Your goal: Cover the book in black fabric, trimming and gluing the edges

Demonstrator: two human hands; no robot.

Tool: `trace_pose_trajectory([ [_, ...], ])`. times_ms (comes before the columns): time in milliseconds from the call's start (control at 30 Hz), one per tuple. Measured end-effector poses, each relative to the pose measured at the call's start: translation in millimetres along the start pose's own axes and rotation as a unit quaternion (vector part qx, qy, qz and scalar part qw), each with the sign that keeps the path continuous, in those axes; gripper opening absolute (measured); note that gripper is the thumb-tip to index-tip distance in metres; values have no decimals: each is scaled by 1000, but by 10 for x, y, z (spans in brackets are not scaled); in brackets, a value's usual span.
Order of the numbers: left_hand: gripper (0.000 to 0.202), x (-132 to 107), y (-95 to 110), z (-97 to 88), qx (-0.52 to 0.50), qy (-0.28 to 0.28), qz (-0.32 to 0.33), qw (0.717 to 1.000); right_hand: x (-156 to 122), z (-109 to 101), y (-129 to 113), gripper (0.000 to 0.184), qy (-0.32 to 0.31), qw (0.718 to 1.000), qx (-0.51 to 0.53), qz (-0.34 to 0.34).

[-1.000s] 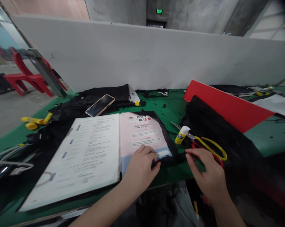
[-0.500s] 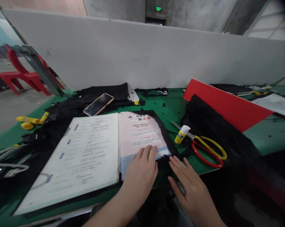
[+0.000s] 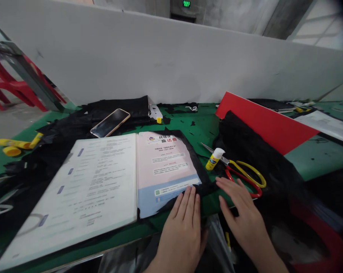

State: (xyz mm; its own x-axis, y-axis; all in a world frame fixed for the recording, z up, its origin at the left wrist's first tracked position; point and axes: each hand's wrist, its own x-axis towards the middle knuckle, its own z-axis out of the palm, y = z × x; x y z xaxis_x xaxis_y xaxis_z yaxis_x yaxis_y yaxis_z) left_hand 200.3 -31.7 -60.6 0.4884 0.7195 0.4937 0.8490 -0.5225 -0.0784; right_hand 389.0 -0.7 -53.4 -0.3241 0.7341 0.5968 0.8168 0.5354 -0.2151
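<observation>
An open book (image 3: 103, 178) lies on the green table, white printed page at left, pink and blue page (image 3: 165, 159) at right. Black paper (image 3: 192, 151) is folded over the right page's outer and lower edges. My left hand (image 3: 184, 220) lies with fingers stretched on the black strip along the lower right edge. To its right, my right hand (image 3: 242, 212) has its fingers extended near the book's lower right corner, holding nothing. Beyond it are a glue stick (image 3: 214, 159) with a white cap and scissors (image 3: 245, 174) with red and yellow handles.
A phone (image 3: 110, 123) rests on black material at the back left. Yellow glue sticks (image 3: 13, 146) and white cables (image 3: 0, 208) lie at far left. A red board (image 3: 262, 121) leans over black sheeting at right. A white partition (image 3: 160, 64) stands behind.
My left hand has moved from the right page down to its lower edge, uncovering the blue band. My right hand has shifted slightly right. The view has shifted a little.
</observation>
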Motion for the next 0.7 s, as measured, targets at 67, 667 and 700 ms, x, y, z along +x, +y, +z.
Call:
trace_pose_trajectory([
  [67,51,1,11,2,2,-2,-8,1000,39,-17,108,38,-2,1000,-24,16],
  [667,51,-14,37,41,5,-2,-16,1000,16,-177,559,16,50,997,-43,44],
  [700,49,-11,36,39,7,-4,-14,1000,21,-200,579,16,60,995,-66,45],
])
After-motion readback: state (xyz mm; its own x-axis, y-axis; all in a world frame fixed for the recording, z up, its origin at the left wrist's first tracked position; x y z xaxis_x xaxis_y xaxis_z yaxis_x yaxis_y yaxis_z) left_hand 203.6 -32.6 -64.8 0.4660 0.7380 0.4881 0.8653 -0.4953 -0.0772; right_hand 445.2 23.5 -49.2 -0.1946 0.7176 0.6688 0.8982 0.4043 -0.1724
